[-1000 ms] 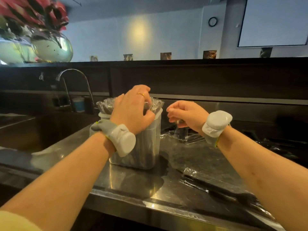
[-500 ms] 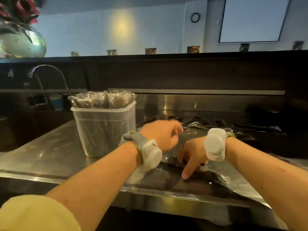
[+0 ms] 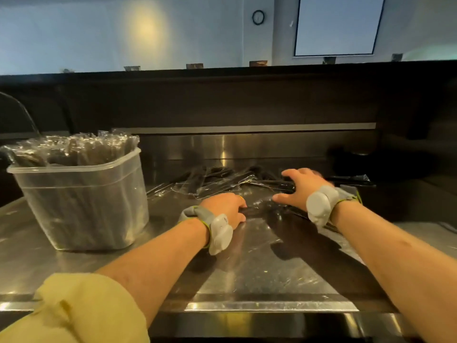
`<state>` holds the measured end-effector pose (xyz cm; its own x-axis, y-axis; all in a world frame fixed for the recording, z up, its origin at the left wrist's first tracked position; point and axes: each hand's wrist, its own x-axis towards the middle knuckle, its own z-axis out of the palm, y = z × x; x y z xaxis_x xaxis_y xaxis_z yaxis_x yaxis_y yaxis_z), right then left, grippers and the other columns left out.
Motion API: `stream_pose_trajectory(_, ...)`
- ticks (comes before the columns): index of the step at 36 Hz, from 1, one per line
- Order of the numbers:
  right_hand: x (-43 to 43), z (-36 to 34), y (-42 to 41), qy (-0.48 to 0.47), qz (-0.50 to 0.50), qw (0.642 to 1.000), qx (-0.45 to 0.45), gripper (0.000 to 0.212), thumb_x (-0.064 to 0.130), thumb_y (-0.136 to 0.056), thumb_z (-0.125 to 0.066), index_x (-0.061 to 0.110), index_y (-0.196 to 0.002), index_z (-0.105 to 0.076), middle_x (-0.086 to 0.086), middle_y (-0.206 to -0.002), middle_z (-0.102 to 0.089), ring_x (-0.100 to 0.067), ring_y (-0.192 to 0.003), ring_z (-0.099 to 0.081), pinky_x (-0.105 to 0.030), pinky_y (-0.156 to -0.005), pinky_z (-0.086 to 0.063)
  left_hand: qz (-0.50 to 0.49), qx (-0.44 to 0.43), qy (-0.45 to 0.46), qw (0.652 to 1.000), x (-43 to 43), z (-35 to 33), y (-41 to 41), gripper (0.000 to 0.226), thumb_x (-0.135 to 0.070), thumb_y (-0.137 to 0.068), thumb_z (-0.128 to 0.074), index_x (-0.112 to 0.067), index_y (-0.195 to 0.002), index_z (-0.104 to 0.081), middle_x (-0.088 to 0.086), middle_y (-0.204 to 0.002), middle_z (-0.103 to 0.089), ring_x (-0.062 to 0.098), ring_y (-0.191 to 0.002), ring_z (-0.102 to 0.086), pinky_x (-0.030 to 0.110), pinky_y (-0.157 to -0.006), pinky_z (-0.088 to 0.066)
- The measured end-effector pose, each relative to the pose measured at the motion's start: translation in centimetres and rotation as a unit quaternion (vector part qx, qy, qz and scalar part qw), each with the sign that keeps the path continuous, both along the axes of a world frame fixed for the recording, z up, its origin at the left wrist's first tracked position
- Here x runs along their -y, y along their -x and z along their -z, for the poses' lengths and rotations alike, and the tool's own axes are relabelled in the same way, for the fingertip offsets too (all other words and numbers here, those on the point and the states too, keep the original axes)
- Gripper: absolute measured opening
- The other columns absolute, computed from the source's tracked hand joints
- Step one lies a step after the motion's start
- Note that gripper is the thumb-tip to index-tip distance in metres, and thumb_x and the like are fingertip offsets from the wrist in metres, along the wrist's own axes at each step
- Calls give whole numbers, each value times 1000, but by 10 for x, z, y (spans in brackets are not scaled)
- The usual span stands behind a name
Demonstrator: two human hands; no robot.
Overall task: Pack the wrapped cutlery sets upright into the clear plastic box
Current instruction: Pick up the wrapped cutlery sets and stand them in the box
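Left hand [image 3: 226,206] fingertips are hidden (grip unclear), right hand [image 3: 300,188] fingers blurred

1. L hand [image 3: 228,206] came off the packed sets [image 3: 74,149] in the clear plastic box [image 3: 81,201]. It's now low on the steel counter [image 3: 247,268], right of box, fingertips at a loose wrapped set [image 3: 262,210]; grip unclear.
2. R hand [image 3: 300,188] no longer fisted: fingers spread over the pile of wrapped cutlery sets [image 3: 222,181] further back.
3. View swung right, so box sits at frame's left.

steel counter [image 3: 259,276] – 6 o'clock; dark back ledge [image 3: 222,100] – small cards [image 3: 194,66] along top; wall clock [image 3: 258,17], 12 o'clock; pale screen [image 3: 338,23], 1 o'clock; tap [image 3: 29,117], 9 o'clock.
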<state>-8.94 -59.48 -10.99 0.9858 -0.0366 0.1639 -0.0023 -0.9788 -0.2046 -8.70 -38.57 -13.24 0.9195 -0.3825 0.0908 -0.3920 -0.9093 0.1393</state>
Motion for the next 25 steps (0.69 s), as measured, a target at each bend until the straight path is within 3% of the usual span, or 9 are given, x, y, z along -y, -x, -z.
stream_pose_trajectory(4, 26, 21, -27, -41, 55, 990, -121, 90, 68, -80, -52, 30, -150, -11, -10, -158, -10, -32, -145, -9, -44, -118, -13, -107, 97, 104, 984, 2, 1, -26, 30, -25, -89, -52, -24, -118, -62, 4, -124, -57, 28, -118, -51, 40, -93, -45)
stream_pose_trajectory(7, 22, 29, -34, -37, -1, 992, -119, 80, 62, -84, -53, 29, -149, -20, -7, -153, -30, -28, -139, -31, -33, -113, -25, -175, 164, 139, 961, -8, 0, -49, 30, -23, -87, -50, -22, -113, -64, 1, -129, -52, 26, -128, -39, 48, -101, -38)
stream_pose_trajectory(11, -2, 19, -18, -93, -153, 976, -125, 61, 30, -86, -66, 27, -141, -40, 2, -135, -53, -15, -118, -53, -14, -89, -36, -250, 90, 112, 957, -33, -4, -74, 40, -31, -93, -44, -27, -133, -49, 1, -155, -24, 32, -146, -7, 61, -112, -12)
stream_pose_trajectory(13, -10, 15, -12, -96, -222, 962, -130, 54, 17, -85, -67, 27, -134, -48, 5, -128, -55, -7, -106, -52, -6, -80, -34, -264, 44, 118, 956, -42, 1, -90, 31, -37, -94, -44, -29, -123, -53, 4, -152, -29, 35, -144, -13, 59, -112, -12)
stream_pose_trajectory(15, -17, 11, -7, -94, -269, 949, -134, 46, 14, -84, -68, 29, -126, -56, 7, -123, -58, -2, -101, -51, -9, -84, -38, -240, 6, 141, 960, -51, 10, -97, 14, -40, -94, -46, -28, -93, -54, 8, -129, -53, 35, -130, -41, 49, -111, -24)
stream_pose_trajectory(17, -19, 6, -2, -86, -299, 939, -144, 39, 13, -83, -67, 30, -118, -62, 10, -119, -60, -1, -101, -54, -15, -91, -41, -204, -6, 180, 962, -55, 15, -93, 22, -43, -90, -53, -27, -75, -50, 2, -96, -64, 30, -102, -59, 36, -91, -42)
stream_pose_trajectory(21, -12, 3, -3, -119, -312, 929, -159, 32, 4, -82, -62, 29, -100, -68, 17, -101, -65, 5, -91, -59, -6, -81, -44, -153, -4, 168, 974, -49, 12, -76, 37, -53, -81, -63, -21, -64, -55, -6, -63, -58, 14, -61, -58, 25, -57, -39)
stream_pose_trajectory(23, -8, 0, -4, -146, -307, 928, -155, 32, -2, -80, -59, 28, -91, -67, 15, -92, -66, 7, -80, -59, -5, -75, -44, -113, -5, 145, 983, -42, 9, -63, 37, -55, -78, -66, -20, -69, -57, -7, -72, -55, 13, -65, -56, 26, -61, -42)
stream_pose_trajectory(25, -1, -4, -5, -144, -282, 935, -157, 32, -2, -80, -56, 27, -85, -65, 7, -83, -66, 0, -70, -58, -10, -69, -46, -95, -15, 97, 991, -35, 4, -51, 37, -51, -78, -69, -20, -96, -59, -8, -99, -49, 15, -90, -56, 30, -78, -47)
